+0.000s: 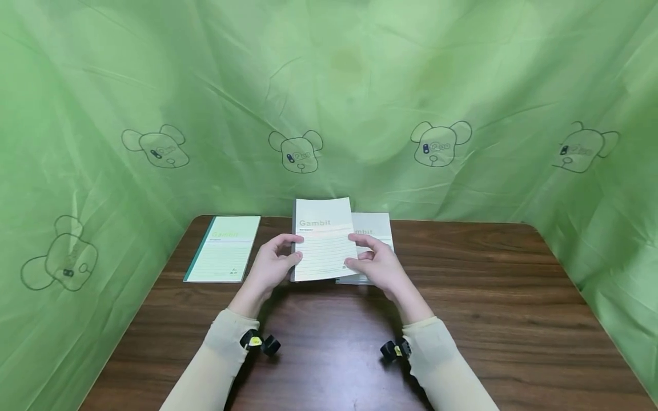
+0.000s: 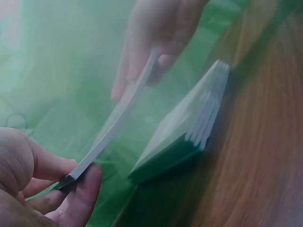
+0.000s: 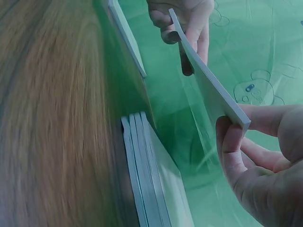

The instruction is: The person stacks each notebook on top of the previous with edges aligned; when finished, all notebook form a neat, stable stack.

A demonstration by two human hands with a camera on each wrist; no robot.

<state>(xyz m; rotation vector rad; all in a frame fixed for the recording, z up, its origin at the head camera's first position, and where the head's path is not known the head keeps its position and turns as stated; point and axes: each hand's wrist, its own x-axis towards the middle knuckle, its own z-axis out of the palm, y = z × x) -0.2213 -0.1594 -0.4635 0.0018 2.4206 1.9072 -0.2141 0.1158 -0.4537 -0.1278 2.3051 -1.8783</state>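
Note:
A pale notebook with a grey spine (image 1: 324,242) is held up above the table, its lined cover showing. My left hand (image 1: 268,267) pinches its left edge between thumb and fingers, and my right hand (image 1: 380,267) pinches its right edge. Behind and to the right lies a stack of similar notebooks (image 1: 377,225), partly hidden by the held one. In the right wrist view the stack (image 3: 147,165) shows several notebooks, and the held notebook (image 3: 213,90) is tilted above it, apart from the stack.
A notebook with a green spine (image 1: 226,251) lies on the left of the brown wooden table (image 1: 488,297). A green curtain (image 1: 360,103) with bear-head drawings hangs behind and around the table. Both wrists wear small black devices.

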